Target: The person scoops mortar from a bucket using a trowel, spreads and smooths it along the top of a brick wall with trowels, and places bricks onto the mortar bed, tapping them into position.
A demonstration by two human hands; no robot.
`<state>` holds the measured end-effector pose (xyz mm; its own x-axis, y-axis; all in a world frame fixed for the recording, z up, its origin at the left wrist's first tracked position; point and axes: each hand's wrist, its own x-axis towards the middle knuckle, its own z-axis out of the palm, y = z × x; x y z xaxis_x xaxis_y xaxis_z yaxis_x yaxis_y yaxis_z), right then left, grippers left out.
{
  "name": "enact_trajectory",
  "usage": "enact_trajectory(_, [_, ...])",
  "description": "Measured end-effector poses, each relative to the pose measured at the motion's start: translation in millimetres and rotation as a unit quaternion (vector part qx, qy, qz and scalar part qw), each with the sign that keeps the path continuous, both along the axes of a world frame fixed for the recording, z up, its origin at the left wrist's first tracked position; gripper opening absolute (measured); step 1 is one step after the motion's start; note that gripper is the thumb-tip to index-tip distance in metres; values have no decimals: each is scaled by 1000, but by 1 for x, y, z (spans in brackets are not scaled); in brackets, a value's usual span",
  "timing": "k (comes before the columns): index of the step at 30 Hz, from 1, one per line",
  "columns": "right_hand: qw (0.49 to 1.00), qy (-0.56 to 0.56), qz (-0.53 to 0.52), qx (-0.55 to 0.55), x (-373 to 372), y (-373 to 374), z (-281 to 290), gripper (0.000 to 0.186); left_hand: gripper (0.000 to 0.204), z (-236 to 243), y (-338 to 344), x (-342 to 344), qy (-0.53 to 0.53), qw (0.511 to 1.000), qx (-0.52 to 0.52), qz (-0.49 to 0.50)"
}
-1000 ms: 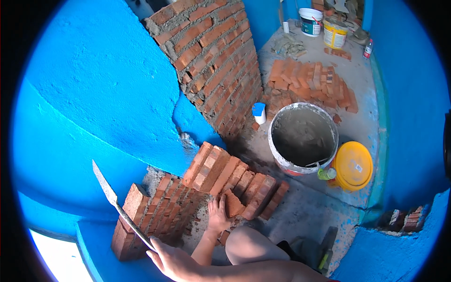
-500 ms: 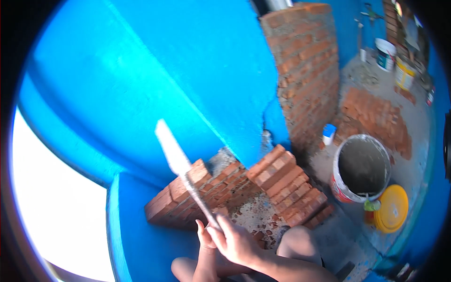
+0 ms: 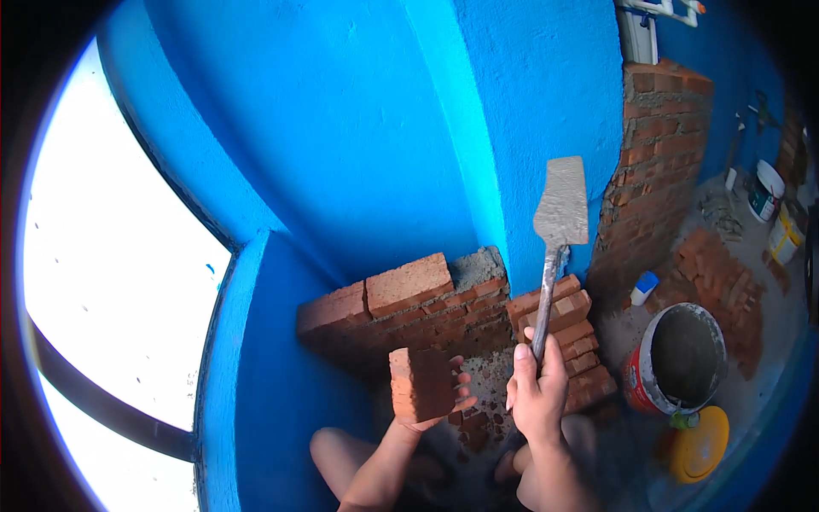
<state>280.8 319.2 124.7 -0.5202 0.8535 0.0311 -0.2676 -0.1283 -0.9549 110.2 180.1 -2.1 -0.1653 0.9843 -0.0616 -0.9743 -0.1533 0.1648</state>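
A red brick (image 3: 420,386) rests in my left hand (image 3: 439,410), the palm under it and the fingertips curling out past its right side. To its right, my right hand (image 3: 539,397) is closed round the long handle of a trowel (image 3: 563,200). The trowel is upright, its flat grey blade pointing up in front of the blue wall. Beyond my left hand stands a low brick wall (image 3: 478,303). Two bricks (image 3: 409,284) lie along its top, with grey mortar (image 3: 479,265) showing to their right.
Stacked bricks (image 3: 589,384) stand right of the low wall. Farther right are a bucket of grey mortar (image 3: 685,358), a yellow lid (image 3: 701,444), a blue-capped container (image 3: 644,288) and a brick pile (image 3: 721,286). A taller brick wall (image 3: 653,162) rises behind. Rubble (image 3: 473,427) litters the floor.
The view has turned left. The trowel has swung from leaning left to upright. My hands have moved apart, and a brick now shows in my left hand, where none was visible before.
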Motion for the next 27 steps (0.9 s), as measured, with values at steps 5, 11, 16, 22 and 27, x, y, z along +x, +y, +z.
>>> enact_trajectory(5, [998,20,-19,-51,3,5,-3,29,79,-16,-50,16,98,981,-130,100])
enact_trajectory(11, [995,30,-67,-61,10,22,-9,29,78,49,-8,-19,235,958,-144,73])
enact_trajectory(16, [988,60,-87,-109,7,30,-12,27,111,152,108,-80,911,351,-171,128])
enact_trajectory(22, [988,74,-77,-112,-5,26,-13,28,116,131,204,-150,961,133,-240,-31])
enact_trajectory(27, [988,60,-62,-129,-6,24,-7,22,117,95,242,-160,952,148,-257,-80])
